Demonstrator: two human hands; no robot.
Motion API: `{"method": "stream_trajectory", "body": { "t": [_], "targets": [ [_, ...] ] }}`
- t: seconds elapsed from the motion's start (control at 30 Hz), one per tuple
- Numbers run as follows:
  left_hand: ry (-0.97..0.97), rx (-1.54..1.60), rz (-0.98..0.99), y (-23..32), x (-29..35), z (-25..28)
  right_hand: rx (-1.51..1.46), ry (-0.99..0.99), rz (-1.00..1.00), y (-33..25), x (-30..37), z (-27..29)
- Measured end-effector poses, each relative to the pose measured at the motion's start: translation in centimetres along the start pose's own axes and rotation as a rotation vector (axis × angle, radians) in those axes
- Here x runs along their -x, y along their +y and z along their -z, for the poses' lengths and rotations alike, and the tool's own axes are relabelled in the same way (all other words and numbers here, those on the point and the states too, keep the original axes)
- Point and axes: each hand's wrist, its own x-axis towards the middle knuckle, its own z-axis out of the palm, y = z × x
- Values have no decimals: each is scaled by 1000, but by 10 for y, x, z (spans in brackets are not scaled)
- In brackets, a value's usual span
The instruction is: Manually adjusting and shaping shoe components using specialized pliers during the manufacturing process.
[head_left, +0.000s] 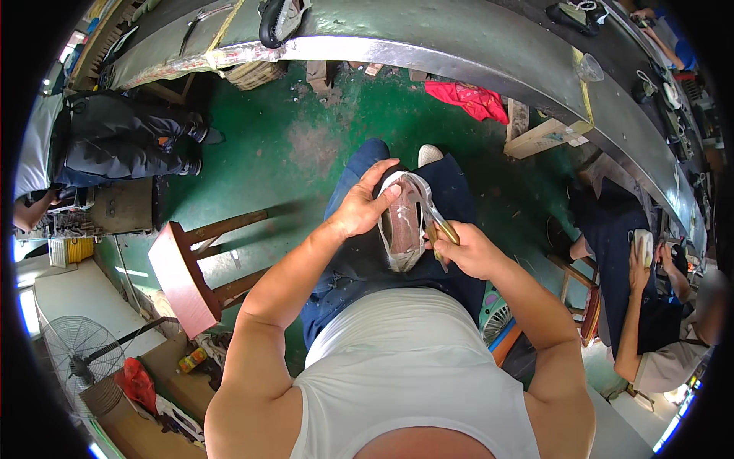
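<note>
Across my lap lies a shoe [403, 222], its underside turned up, with a pale edge folded in around a brownish sole area. My left hand [362, 202] grips its far left side, thumb pressed on the underside and fingers wrapped behind it. In my right hand [472, 251] is a pair of pliers [443, 229] with brassy handles. Their grey metal head lies along the shoe's right edge; whether the jaws pinch the material I cannot tell.
A long metal-edged bench [459, 61] curves across the far side, with a dark shoe [281, 21] on it. A wooden stool [187, 279] stands left, above a fan [80, 359]. Red cloth [468, 99] lies under the bench. Co-workers sit right [642, 306] and left [115, 138].
</note>
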Motion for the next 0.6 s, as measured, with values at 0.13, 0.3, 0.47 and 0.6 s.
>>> {"method": "stream_trajectory", "body": {
  "t": [0.13, 0.3, 0.47, 0.6],
  "targets": [
    [18, -87, -37, -6, 1, 0, -9, 21, -8, -7, -6, -3],
    [9, -10, -35, -12, -1, 1, 491, 203, 162, 14, -14, -5],
    [-1, 29, -71, -7, 1, -3, 715, 365, 292, 18, -4, -21],
    [35, 275, 143, 12, 0, -18, 917, 330, 161, -14, 17, -23]
  ]
}}
